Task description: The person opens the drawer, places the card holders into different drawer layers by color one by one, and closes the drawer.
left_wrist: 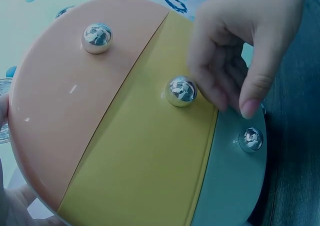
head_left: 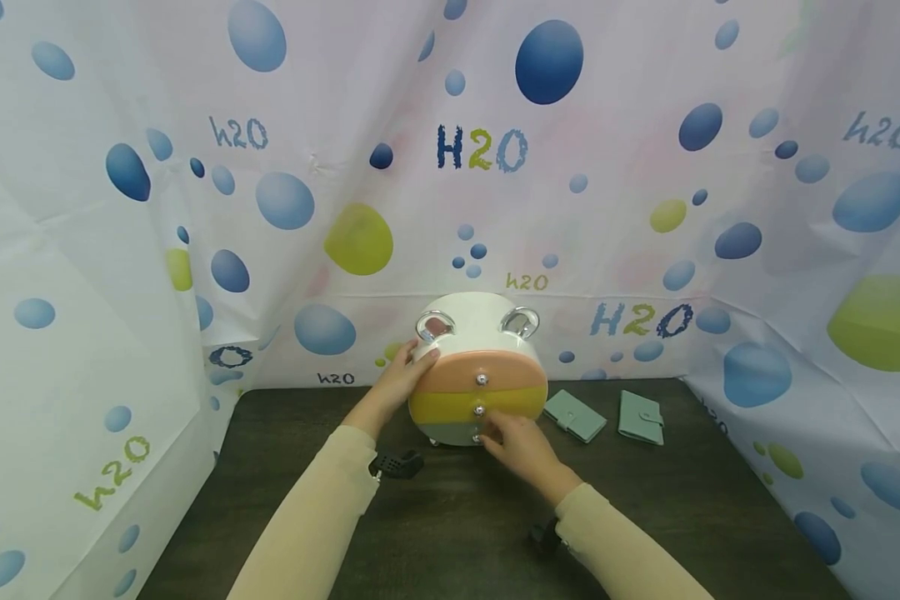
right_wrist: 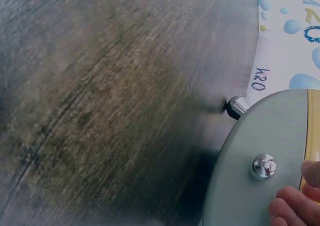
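A round white box (head_left: 474, 321) with two metal rings on top faces the person. Its front has an orange drawer (left_wrist: 60, 86), a yellow drawer (left_wrist: 145, 136) and a grey-green drawer (right_wrist: 255, 136), each with a silver knob. All three fronts look closed. My left hand (head_left: 396, 386) holds the box's left side, fingers against the rim. My right hand (head_left: 521, 446) is in front of the lower drawers, fingers bent, thumb close to the lowest knob (left_wrist: 251, 139); no grip on a knob shows.
Two green card holders or small wallets lie on the dark table (head_left: 450, 533) right of the box, one nearer (head_left: 576, 415) and one farther right (head_left: 641, 417). A white curtain (head_left: 420, 192) with blue and green spots hangs behind and at both sides.
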A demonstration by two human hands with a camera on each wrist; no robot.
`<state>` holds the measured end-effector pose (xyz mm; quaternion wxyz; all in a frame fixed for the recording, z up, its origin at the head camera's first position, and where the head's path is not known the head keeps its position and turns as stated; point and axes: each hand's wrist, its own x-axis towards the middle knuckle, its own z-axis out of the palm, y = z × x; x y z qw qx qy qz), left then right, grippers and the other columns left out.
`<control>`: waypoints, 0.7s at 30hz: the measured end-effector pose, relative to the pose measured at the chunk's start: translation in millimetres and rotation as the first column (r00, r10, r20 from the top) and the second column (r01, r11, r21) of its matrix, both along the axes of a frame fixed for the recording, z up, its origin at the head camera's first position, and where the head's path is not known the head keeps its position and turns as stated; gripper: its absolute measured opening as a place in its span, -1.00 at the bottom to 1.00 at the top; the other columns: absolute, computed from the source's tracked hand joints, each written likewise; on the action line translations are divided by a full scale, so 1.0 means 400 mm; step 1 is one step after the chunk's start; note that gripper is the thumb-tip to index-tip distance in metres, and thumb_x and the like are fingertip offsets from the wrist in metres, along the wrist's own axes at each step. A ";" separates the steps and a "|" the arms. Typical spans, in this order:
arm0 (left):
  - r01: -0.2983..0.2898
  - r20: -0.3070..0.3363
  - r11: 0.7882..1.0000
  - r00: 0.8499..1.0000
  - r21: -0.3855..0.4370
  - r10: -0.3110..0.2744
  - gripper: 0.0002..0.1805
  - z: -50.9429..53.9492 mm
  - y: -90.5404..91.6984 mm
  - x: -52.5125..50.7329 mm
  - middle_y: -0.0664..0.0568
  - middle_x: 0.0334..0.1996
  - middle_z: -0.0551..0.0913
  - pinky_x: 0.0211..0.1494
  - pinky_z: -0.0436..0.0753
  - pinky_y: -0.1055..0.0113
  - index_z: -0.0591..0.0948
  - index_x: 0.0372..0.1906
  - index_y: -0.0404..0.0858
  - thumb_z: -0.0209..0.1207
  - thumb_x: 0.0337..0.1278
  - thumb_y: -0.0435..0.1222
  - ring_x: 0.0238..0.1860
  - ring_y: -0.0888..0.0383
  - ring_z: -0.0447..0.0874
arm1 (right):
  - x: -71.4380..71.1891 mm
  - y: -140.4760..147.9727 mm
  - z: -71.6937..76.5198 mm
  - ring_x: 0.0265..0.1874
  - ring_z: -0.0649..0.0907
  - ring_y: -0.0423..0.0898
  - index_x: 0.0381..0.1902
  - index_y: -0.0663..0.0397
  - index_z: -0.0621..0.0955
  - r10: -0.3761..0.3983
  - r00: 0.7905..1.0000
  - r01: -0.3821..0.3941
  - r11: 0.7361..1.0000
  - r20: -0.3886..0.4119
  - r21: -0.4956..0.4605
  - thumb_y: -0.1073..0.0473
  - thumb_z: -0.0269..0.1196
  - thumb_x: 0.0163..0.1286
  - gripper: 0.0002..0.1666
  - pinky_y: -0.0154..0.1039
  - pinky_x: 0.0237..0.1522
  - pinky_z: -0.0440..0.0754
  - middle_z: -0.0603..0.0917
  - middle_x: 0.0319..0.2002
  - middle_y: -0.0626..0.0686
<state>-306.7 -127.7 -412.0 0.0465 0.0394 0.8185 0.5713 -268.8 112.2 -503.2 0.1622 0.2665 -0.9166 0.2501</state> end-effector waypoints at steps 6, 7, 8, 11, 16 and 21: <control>-0.001 0.002 1.000 1.000 0.010 0.001 0.02 -0.003 0.000 -0.001 -0.28 0.56 0.00 0.50 0.09 -0.21 -0.04 0.62 -0.14 0.06 0.29 0.29 0.55 -0.25 -0.07 | -0.008 -0.007 -0.009 -0.29 0.74 -0.12 -0.20 -0.03 0.63 0.004 1.000 -0.005 0.999 0.016 0.040 0.14 0.46 0.25 -0.77 -0.14 -0.19 0.71 0.76 -0.25 -0.05; -0.004 0.003 1.000 1.000 0.011 0.003 0.01 -0.002 0.001 0.000 -0.28 0.56 0.00 0.50 0.09 -0.21 -0.03 0.62 -0.14 0.06 0.29 0.29 0.55 -0.25 -0.07 | -0.010 -0.008 -0.010 -0.29 0.74 -0.12 -0.19 -0.02 0.63 0.002 1.000 -0.003 0.999 0.017 0.041 0.14 0.46 0.25 -0.77 -0.14 -0.18 0.71 0.77 -0.25 -0.05; -0.007 0.002 1.000 1.000 0.012 0.007 0.01 -0.001 0.001 0.000 -0.28 0.56 0.01 0.50 0.09 -0.21 -0.02 0.62 -0.14 0.06 0.29 0.29 0.55 -0.25 -0.06 | -0.011 -0.009 -0.011 -0.28 0.74 -0.13 -0.19 -0.03 0.63 0.001 1.000 -0.002 0.999 0.021 0.043 0.14 0.46 0.25 -0.77 -0.14 -0.17 0.71 0.77 -0.24 -0.05; -0.012 -0.001 1.000 1.000 0.012 0.012 0.01 0.001 0.002 0.002 -0.29 0.56 0.02 0.50 0.09 -0.21 -0.01 0.62 -0.13 0.07 0.29 0.29 0.55 -0.25 -0.05 | -0.014 -0.012 -0.013 -0.27 0.74 -0.14 -0.19 -0.02 0.64 -0.003 1.000 0.002 0.999 0.026 0.044 0.14 0.46 0.25 -0.78 -0.16 -0.17 0.71 0.77 -0.23 -0.06; -0.017 -0.004 1.000 1.000 0.007 0.017 0.03 0.000 0.002 0.006 -0.29 0.56 0.03 0.49 0.10 -0.22 -0.02 0.62 -0.14 0.07 0.27 0.31 0.54 -0.27 -0.03 | -0.016 -0.019 -0.012 -0.31 0.71 -0.17 -0.23 -0.04 0.69 -0.002 1.000 0.001 0.998 0.019 0.066 0.14 0.46 0.24 -0.83 -0.17 -0.20 0.69 0.75 -0.29 -0.11; -0.032 -0.009 0.999 0.999 0.015 0.032 0.04 -0.004 0.005 0.008 -0.29 0.55 0.04 0.49 0.10 -0.21 -0.01 0.61 -0.15 0.07 0.26 0.32 0.54 -0.26 -0.02 | -0.016 -0.021 -0.017 -0.37 0.64 -0.23 -0.29 -0.08 0.69 -0.007 1.000 0.007 0.996 0.005 0.092 0.14 0.46 0.24 -0.87 -0.20 -0.26 0.65 0.71 -0.36 -0.17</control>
